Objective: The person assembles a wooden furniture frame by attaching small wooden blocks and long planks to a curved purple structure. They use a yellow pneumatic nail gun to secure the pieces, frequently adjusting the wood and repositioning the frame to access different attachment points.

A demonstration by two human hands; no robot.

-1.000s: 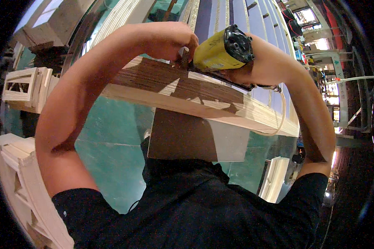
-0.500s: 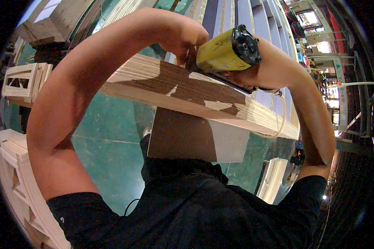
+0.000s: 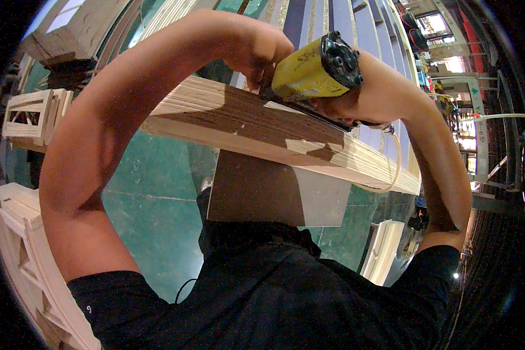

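My right hand (image 3: 345, 107) is wrapped round a yellow and black air nail gun (image 3: 302, 73), whose body hides most of its fingers. The gun lies tilted over a long stack of thin wooden strips (image 3: 207, 104), its nose at the far edge. A pale air hose (image 3: 399, 160) loops down from its handle end. Just left of the gun's nose, my left hand (image 3: 261, 55) is closed with fingers curled down at the far side of the stack. What those fingers pinch is hidden by the hand and shadow.
Beyond the stack stretch long grey-violet panels (image 3: 338, 23) with pale strips between them. Below the stack a flat board (image 3: 326, 201) stands in front of me. Wooden frames (image 3: 26, 119) are piled at the left, with more timber (image 3: 382, 251) on the green floor at the lower right.
The nail gun and my right hand have shifted very slightly left and up. My left hand stays nearly in place at the stack's far edge.
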